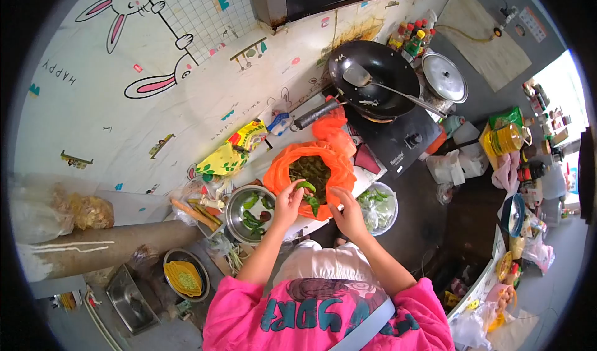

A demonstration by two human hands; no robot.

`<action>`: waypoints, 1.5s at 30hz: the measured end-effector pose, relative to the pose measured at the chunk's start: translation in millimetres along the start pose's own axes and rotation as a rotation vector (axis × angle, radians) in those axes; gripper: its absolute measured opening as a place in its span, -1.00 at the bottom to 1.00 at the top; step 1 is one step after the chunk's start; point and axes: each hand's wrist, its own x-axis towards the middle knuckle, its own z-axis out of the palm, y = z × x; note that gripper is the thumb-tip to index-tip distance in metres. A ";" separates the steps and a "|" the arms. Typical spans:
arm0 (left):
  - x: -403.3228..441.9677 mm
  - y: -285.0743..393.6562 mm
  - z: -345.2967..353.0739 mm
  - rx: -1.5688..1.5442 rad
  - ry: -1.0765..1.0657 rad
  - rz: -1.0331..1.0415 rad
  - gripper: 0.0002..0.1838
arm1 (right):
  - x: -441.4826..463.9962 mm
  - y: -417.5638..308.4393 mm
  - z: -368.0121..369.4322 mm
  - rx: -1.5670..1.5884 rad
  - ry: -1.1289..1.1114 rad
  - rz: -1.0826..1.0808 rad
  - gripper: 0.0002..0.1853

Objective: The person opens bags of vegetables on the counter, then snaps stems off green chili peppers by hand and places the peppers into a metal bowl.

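Observation:
My left hand (288, 205) is closed on a green pepper (305, 185), held over the near left side of an orange plastic bag (278, 167). Another green piece (313, 204) hangs just below it, between my hands. Dark greenish-brown contents (311, 172) fill the bag's open mouth. At the bag's near right rim is my right hand (349, 213), its thumb and fingers apart with nothing visible between them. Left of my left hand stands a steel bowl (231, 212) with several green peppers (252, 221) in it.
A black wok (348, 62) with a spatula (357, 75) sits on the stove (404, 143) at the back right. Right of the bag is a bowl of greens (377, 207). A yellow packet (233, 149) leans on the wall. Sauce bottles (413, 43) and a lidded pot (444, 77) stand beyond.

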 end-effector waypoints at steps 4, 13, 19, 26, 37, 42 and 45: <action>-25.4 32.8 19.9 -0.009 -0.086 -0.127 -0.68 | 1.5 -20.2 5.7 0.355 0.000 0.142 -0.57; -57.6 39.2 51.0 -0.722 0.082 -0.563 -0.71 | -14.1 -0.9 0.6 0.472 0.201 0.251 -0.72; -60.2 35.4 64.3 -0.696 0.168 -0.467 -0.65 | -31.4 -35.8 -24.3 0.073 0.182 0.100 -0.77; -57.1 51.9 59.4 -0.429 -0.023 -0.304 -0.48 | -42.9 -43.7 -39.0 0.114 0.068 -0.157 -0.82; -65.5 58.5 66.5 -0.147 -0.231 -0.103 -0.39 | -45.9 -31.4 -46.7 0.533 0.012 0.215 -0.88; -64.2 53.8 76.1 -0.195 -0.283 -0.131 -0.39 | -48.9 -27.7 -46.3 0.711 0.024 0.369 -0.91; -63.5 41.7 79.8 -0.223 -0.370 -0.180 -0.45 | -51.4 -22.7 -54.1 0.523 -0.020 0.272 -0.87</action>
